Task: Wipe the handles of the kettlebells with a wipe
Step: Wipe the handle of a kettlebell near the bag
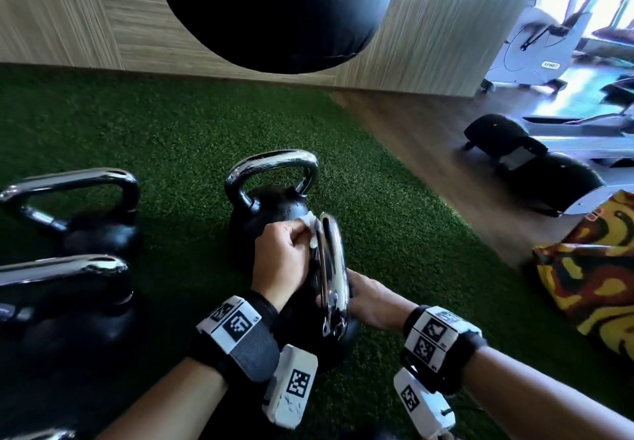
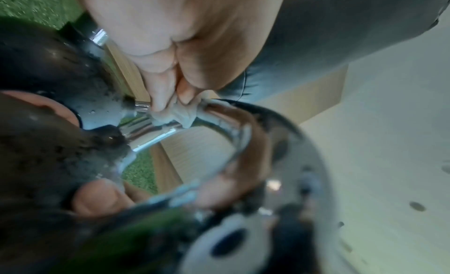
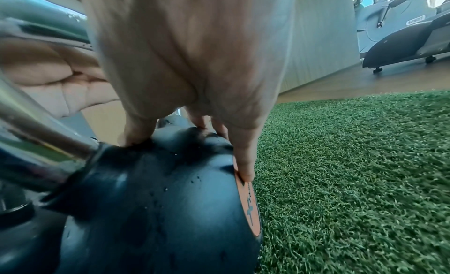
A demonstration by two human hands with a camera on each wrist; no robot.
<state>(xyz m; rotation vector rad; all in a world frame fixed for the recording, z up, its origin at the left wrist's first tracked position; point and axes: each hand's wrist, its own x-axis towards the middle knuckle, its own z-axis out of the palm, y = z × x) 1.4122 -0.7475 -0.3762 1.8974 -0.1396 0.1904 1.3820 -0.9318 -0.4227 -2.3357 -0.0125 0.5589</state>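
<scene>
Four black kettlebells with chrome handles are in sight on the green artificial turf (image 1: 394,220), plus a sliver of chrome at the bottom left edge that may be a fifth; I cannot tell. Two stand at the left, one behind the other: the far left kettlebell (image 1: 92,230) and the near left kettlebell (image 1: 65,312). A third, the upright centre kettlebell (image 1: 271,206), stands just beyond the hands. The fourth, the tilted kettlebell (image 3: 158,210), sits between the person's wrists, its polished chrome loop handle (image 1: 333,268) turned edge-on to the head view. Its black body is speckled with droplets, and an orange disc marks its side.

The left hand (image 1: 282,257) pinches a small crumpled white wipe (image 1: 311,230) against the far end of that handle, fingers curled round it. The right hand (image 1: 372,302) rests on the black body, thumb and fingers spread straight over it, touching the orange disc.

One black punching bag (image 1: 274,10) hangs above. Behind runs a pale wood-grain wall (image 1: 429,27); to the right lie a brown wooden floor (image 1: 429,137), pale exercise machines (image 1: 535,41) and a yellow-and-red patterned bag (image 1: 597,268).
</scene>
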